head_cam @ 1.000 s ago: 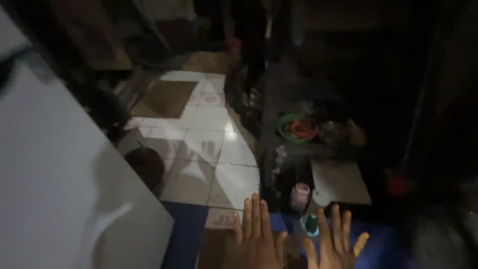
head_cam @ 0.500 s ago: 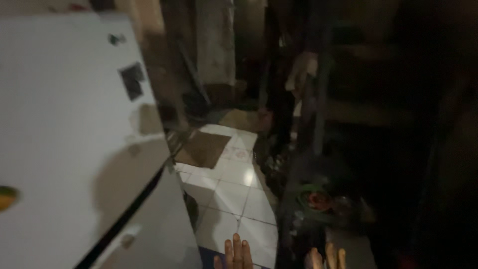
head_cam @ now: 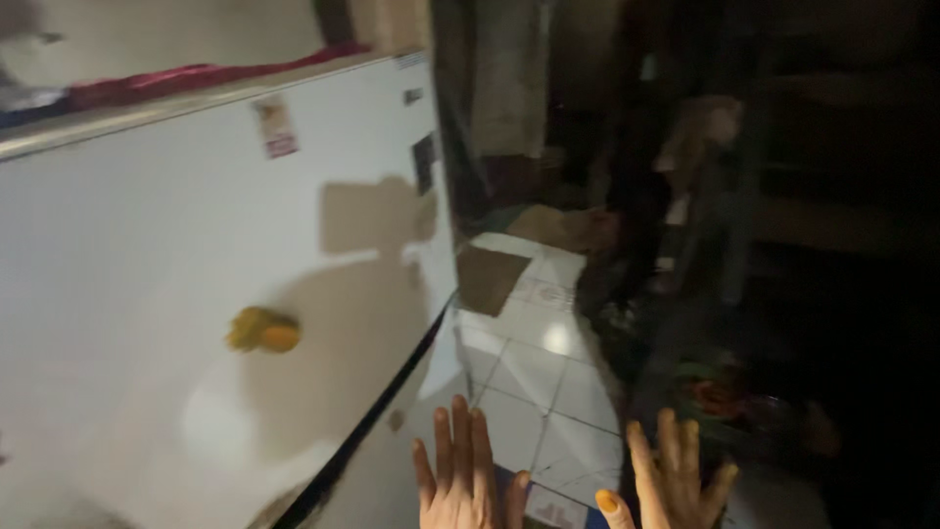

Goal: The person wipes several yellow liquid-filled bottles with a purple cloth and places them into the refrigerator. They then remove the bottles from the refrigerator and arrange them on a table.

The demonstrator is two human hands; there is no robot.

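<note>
At the bottom edge, the left hand and the right hand are seen with the backs up and the fingers spread wide; nothing is held in either one. The left hand is raised just beside the lower corner of a white fridge, but it cannot be told if it is touched. A yellow magnet is fixed on the fridge door, and small stickers are placed near its top edge. A red cloth is laid on top. Beyond the hands, a white tiled floor is lit. Farther right, what is perhaps a green bowl is seen in the dark.
</note>
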